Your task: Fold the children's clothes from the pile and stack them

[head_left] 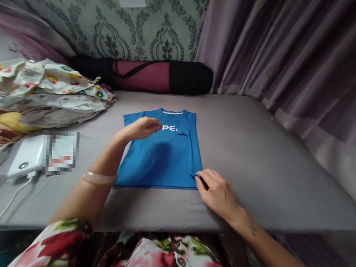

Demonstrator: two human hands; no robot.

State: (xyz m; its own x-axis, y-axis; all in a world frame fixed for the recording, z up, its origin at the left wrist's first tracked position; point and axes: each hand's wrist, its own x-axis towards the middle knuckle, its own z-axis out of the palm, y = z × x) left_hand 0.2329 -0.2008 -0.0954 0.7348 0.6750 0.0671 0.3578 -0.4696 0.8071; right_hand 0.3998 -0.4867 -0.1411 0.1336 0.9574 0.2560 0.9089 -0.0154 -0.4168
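A blue T-shirt (pixel 165 160) lies front up, its collar pointing away from me and white letters across its chest. Its right side is turned inward, with that sleeve lying over the chest near the letters. My right hand (pixel 217 190) pinches the shirt's lower right corner between thumb and fingers. Over the left part of the chest, my left hand (pixel 144 127) hovers with its fingers stretched to the right, holding nothing I can see. It hides some of the letters and casts a shadow on the shirt.
The shirt rests on a grey sheet (pixel 247 164). To the left are a heap of patterned cloths (pixel 50 88), a white power bank (pixel 26 154) with a cable (pixel 9 208), and a blurred-out item (pixel 62 154). A black and maroon long bag (pixel 145 75) lies along the wall; curtains (pixel 272 55) hang right.
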